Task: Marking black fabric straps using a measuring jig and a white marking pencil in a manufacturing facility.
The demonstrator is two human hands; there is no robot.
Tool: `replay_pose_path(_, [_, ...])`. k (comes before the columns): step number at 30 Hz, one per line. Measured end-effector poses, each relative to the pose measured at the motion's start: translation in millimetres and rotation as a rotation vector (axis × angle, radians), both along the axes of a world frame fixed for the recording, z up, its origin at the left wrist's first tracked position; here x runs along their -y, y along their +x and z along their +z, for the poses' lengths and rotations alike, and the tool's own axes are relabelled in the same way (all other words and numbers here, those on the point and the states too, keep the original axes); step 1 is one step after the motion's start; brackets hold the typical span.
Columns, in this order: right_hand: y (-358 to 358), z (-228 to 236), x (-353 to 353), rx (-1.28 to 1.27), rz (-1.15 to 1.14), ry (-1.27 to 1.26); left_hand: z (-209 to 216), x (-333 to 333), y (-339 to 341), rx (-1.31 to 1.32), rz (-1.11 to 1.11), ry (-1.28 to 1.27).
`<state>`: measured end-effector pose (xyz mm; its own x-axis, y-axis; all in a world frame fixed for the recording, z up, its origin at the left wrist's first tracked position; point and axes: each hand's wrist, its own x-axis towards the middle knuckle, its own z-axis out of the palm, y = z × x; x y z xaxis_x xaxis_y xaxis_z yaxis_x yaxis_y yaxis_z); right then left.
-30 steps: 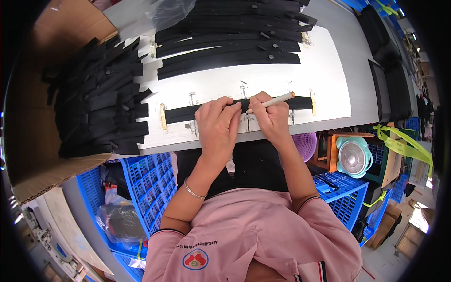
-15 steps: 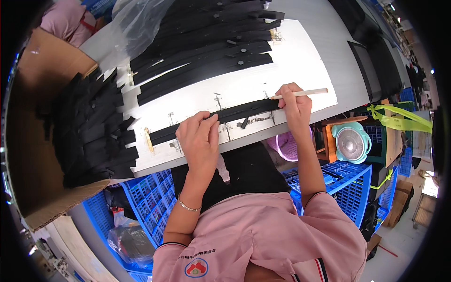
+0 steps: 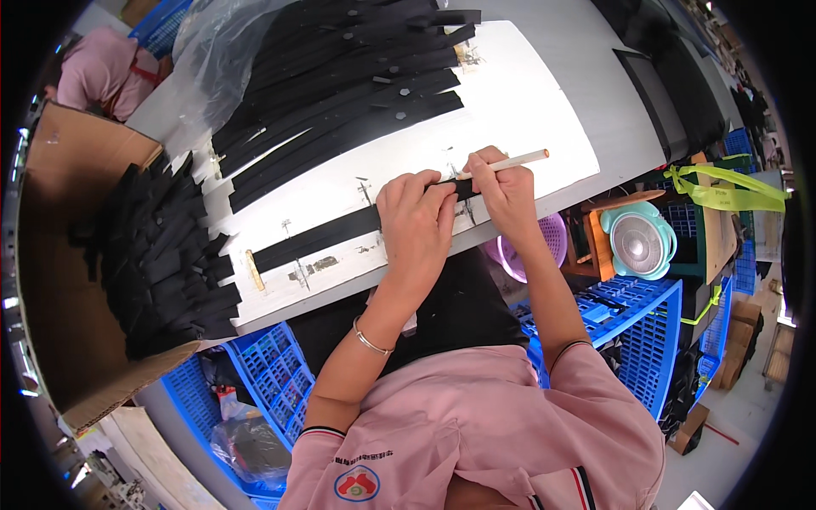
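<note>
Your left hand (image 3: 416, 217) lies flat, fingers pressed together, on the long black strap of flat webbing-like material (image 3: 319, 238) that rests on the white tabletop (image 3: 527, 110). The palm pins the strap near its right end. Your right hand (image 3: 503, 191) sits just beside it, touching the same end of the strap, with its grip pinched on a slim pale wooden pencil-like stick (image 3: 508, 161).

The strap's long axis is what matters here. It runs from lower left to upper right across the tabletop, roughly parallel to the near edge, from a small brass-coloured stop (image 3: 254, 269) at the far left end up to the spot under your two hands. Almost all of its free length lies to the left of your left hand; only a short stub shows between the two hands. The stick slants along nearly the same line, its free end pointing away to the right and its working tip down at the strap, between your hands; the tip itself is hidden by your fingers.

So the right hand is the one nearer the marking point, and the left hand is nearer the free run of strap.

Beyond them, a fanned pile of similar black straps (image 3: 340, 85) lies well apart on the far side, and another heap of black straps (image 3: 161, 255) fills the brown cardboard box (image 3: 59, 170) at your left.
</note>
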<state>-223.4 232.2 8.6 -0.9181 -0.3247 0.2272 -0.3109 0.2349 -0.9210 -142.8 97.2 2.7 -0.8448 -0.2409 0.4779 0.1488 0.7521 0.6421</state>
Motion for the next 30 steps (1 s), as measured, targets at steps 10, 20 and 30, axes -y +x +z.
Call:
replay_pose_path(10, [-0.1,-5.5,-5.0,-0.027,-0.027,-0.029,-1.7,-3.3,0.3,-0.023,0.013,0.021])
replay_pose_path(20, [-3.6,-9.6,-9.0,-0.1,0.063,0.08,-2.9,-3.0,-0.5,-0.024,0.028,0.022])
replay_pose_path(30, [1.8,-9.1,-14.6,0.119,-0.112,-0.272,3.2,5.1,53.4,0.159,0.073,-0.16])
